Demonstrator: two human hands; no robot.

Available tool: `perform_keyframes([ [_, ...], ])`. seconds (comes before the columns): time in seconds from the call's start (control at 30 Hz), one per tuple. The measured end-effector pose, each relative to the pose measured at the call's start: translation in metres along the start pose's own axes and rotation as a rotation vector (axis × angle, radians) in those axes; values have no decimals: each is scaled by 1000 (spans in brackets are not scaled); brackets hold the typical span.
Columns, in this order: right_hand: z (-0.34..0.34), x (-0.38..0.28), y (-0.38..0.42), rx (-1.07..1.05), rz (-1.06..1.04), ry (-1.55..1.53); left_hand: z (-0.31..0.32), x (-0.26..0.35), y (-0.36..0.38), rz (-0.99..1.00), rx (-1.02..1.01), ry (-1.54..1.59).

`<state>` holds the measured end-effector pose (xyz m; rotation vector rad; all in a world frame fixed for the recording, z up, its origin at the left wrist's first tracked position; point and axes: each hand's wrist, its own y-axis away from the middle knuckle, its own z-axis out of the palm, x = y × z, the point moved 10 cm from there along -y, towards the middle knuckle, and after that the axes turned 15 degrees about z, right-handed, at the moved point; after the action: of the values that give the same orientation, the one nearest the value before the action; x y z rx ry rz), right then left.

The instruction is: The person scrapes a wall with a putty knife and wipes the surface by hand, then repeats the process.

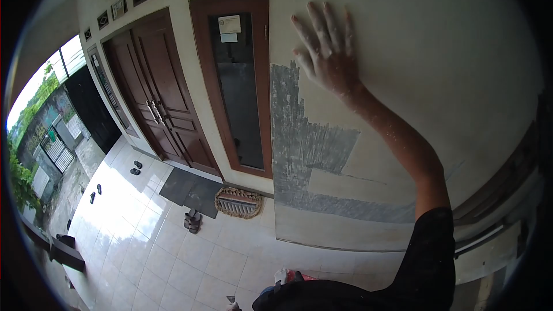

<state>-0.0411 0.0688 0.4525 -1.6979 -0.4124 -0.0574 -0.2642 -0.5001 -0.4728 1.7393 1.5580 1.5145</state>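
Observation:
My right hand (333,57) lies flat against the pale wall (403,29), fingers spread and pointing up. White dust coats its fingers, and pale specks run along the forearm. I see nothing held in it. Below and left of the hand, a rough grey patch (311,144) with ragged edges covers part of the wall. At the bottom edge show a small grey pointed piece (231,299) and a pale shape (233,306). Whether that shape is part of my left hand, I cannot make out; it is mostly cut off.
Brown double doors (152,86) and a narrow brown-framed window (236,92) stand to the left. On the tiled floor (167,253) lie dark mats (190,190), a woven doormat (238,203) and several sandals (192,221). Something red and white (294,275) sits near my body.

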Motion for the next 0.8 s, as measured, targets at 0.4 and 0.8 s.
perform_keyframes([
  [0.4,92,-151,445,-777,-901,-190,12,153,-12,569,121,170],
  [0.8,13,38,222,-308,60,-180,18,112,0,292,-18,-23],
])
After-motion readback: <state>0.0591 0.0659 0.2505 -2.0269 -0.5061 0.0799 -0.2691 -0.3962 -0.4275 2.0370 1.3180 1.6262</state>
